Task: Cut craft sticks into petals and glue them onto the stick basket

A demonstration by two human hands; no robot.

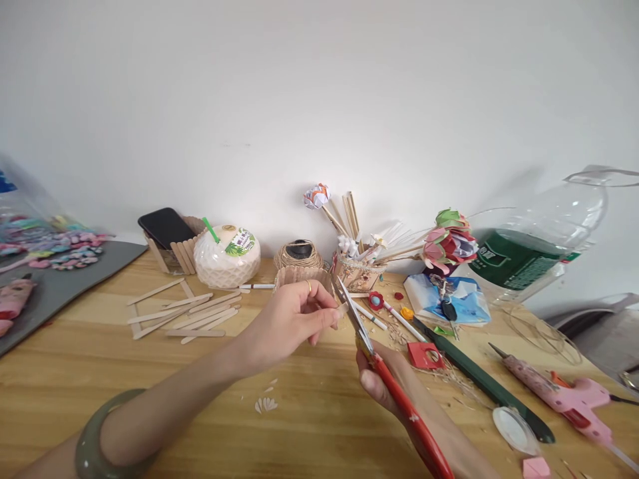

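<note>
My left hand (289, 322), a ring on one finger, pinches a short pale piece of wooden craft stick (342, 309) between thumb and fingertips. Red-handled scissors (407, 402) are gripped in my right hand (387, 376), their blades pointing up and away beside the stick piece. Whether the blades touch it I cannot tell. On the table below lie several small petal-shaped wood chips (265, 404). Behind my left hand stands a small box of craft sticks (294, 276), partly hidden. Loose craft sticks (194, 316) are scattered to the left.
At the back are a phone (167, 228) in a stick holder, a wrapped coconut (227, 259), twine (298, 255) and a decorated pot (362, 274) with paper flowers (449, 246). On the right lie a dark green knife-like tool (484, 379), a pink glue gun (564, 396) and a large bottle (529, 253).
</note>
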